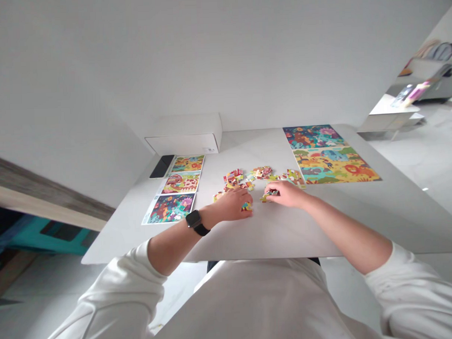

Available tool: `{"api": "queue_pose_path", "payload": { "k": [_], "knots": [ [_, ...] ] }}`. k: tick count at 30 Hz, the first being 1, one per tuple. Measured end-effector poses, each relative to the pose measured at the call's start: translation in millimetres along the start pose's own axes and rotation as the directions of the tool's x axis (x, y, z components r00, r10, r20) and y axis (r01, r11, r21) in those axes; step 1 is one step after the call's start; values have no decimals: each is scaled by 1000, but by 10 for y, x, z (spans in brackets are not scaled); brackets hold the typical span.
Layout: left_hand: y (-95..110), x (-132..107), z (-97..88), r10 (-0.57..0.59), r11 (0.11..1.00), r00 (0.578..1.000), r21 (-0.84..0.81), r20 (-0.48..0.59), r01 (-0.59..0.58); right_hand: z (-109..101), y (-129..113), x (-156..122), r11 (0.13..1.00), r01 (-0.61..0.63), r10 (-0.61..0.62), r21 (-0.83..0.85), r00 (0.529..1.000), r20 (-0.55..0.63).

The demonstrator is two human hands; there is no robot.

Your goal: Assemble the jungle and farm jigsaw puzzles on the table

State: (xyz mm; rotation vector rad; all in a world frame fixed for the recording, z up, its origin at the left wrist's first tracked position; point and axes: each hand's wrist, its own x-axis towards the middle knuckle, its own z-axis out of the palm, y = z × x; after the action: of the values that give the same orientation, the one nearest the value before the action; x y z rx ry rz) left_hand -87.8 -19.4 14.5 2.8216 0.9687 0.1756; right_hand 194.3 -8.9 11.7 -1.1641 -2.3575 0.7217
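Observation:
My left hand (233, 204) lies palm down over colourful jigsaw puzzle pieces (246, 207), its fingers bent and a little apart; whether it grips any piece is hidden beneath it. To the right, my right hand (283, 193) is closed in a pinch on a yellowish puzzle piece (264, 198) low over the table. Just beyond both hands spreads a loose heap of pieces, with red ones (233, 176) at the left, mixed ones (261, 173) in the middle and greenish-yellow ones (293, 176) at the right.
Two assembled puzzles, a dark one (314, 136) and a yellow one (337, 164), lie at the right of the white table (280, 237). Picture cards (180, 183) and a black phone (162, 167) lie left. Behind them stands a white box (183, 134) against the wall.

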Motion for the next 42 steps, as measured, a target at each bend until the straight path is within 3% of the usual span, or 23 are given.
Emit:
{"api": "queue_pose_path", "payload": {
  "k": [3, 6, 10, 14, 18, 20, 23, 25, 26, 29, 30, 31, 33, 35, 38, 42],
  "knots": [
    [17, -94, 11, -3, 1000, 1000, -27, 8, 4, 37, -15, 56, 996, -27, 30, 86, 999, -30],
    [40, -142, 25, -11, 999, 1000, -34, -19, 10, 82, -19, 151, 974, -150, 159, 169, 986, -41],
    [72, -119, 42, -174, 977, 967, -156, -187, 145, 150, -80, 287, 893, -277, 307, 354, 951, -30],
    [57, -17, 35, -438, 805, 871, -528, -221, 271, 196, -213, 382, 740, -254, 287, 622, 957, 50],
    [-53, 28, 54, -539, 640, 824, -722, -177, 263, 164, -237, 402, 617, -220, 262, 755, 963, 66],
    [-154, 9, 78, -554, 563, 817, -794, -158, 229, 129, -194, 394, 627, -207, 300, 751, 954, 12],
    [-344, -40, 91, -597, 466, 795, -853, -106, 236, 109, -124, 386, 809, -130, 327, 573, 910, -256],
    [-456, -80, 75, -635, 508, 768, -793, -82, 335, 136, -93, 386, 944, -66, 206, 324, 884, -419],
    [-496, -106, 65, -646, 573, 756, -719, -102, 392, 158, -78, 385, 981, -41, 121, 191, 895, -430],
    [-528, -243, 74, -580, 796, 764, -394, -283, 459, 183, 17, 347, 994, 22, -52, -111, 961, -271],
    [-513, -312, 99, -525, 846, 781, -305, -337, 437, 160, 81, 314, 984, 29, -70, -175, 970, -231],
    [-489, -390, 135, -443, 894, 828, -244, -345, 377, 117, 164, 270, 974, 23, -73, -226, 973, -218],
    [-431, -543, 231, -281, 956, 907, -178, -312, 235, -9, 374, 153, 953, -46, -31, -298, 968, -247],
    [-374, -639, 335, -217, 972, 941, -144, -259, 185, -131, 596, 25, 926, -164, 70, -340, 960, -272],
    [-306, -580, 450, -198, 977, 954, -127, -226, 173, -162, 808, -99, 913, -246, 168, -325, 954, -249],
    [-244, -234, 508, -163, 981, 943, -146, -290, 125, 68, 740, -65, 949, -135, 75, -284, 974, -213]
  ]
}}
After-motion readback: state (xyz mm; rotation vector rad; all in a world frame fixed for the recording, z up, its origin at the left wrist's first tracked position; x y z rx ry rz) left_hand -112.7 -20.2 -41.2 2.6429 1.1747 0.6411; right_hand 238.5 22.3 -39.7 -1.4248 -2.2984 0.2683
